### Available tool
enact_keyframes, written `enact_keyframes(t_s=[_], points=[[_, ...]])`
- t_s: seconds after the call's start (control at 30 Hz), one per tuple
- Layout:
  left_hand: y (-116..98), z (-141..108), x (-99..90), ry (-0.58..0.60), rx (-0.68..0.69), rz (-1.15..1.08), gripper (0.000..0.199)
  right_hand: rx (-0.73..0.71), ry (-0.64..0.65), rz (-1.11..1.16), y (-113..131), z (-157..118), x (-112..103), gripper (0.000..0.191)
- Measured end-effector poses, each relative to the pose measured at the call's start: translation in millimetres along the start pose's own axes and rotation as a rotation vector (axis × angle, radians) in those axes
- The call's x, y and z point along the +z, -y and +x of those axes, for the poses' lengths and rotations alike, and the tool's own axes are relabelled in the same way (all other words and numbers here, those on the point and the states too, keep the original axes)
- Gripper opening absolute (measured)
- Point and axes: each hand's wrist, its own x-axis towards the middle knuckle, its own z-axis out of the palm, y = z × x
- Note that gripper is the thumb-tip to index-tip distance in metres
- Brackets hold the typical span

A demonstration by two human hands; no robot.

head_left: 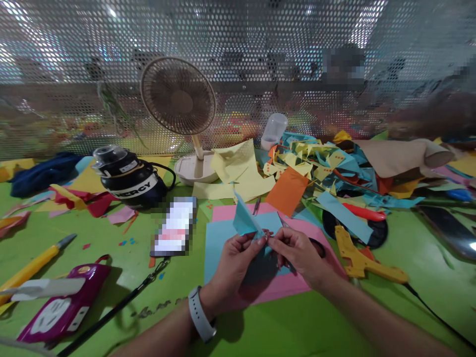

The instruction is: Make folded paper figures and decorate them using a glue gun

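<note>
A folded piece of light blue paper [243, 215] stands up from my left hand [238, 258], pinched between thumb and fingers. My right hand [295, 250] is closed, its fingertips meeting the left thumb at the paper's lower corner. What the right fingertips pinch is too small to make out. A dark loop like a scissors handle [319, 247] shows behind the right hand; I cannot tell whether the hand holds it. Under both hands lie a blue sheet [215, 253] and a pink sheet [293, 286].
On the green table, a phone [174, 225], dark flask [130, 181], fan [178, 101] and purple device [67, 302] stand or lie leftward. Rightward are a yellow glue gun [357, 258], another phone [448, 230] and heaped paper scraps [312, 158]. An orange sheet [288, 191] lies ahead.
</note>
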Motion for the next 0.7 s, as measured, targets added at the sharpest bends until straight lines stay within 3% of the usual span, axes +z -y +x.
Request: enact_keyframes(t_s=[0.7], points=[[-3.0,-3.2,4.0,-0.008,-0.033,-0.085,0.016,-0.039,0.003,-0.014,0.4,-0.5,1.4,0.037]])
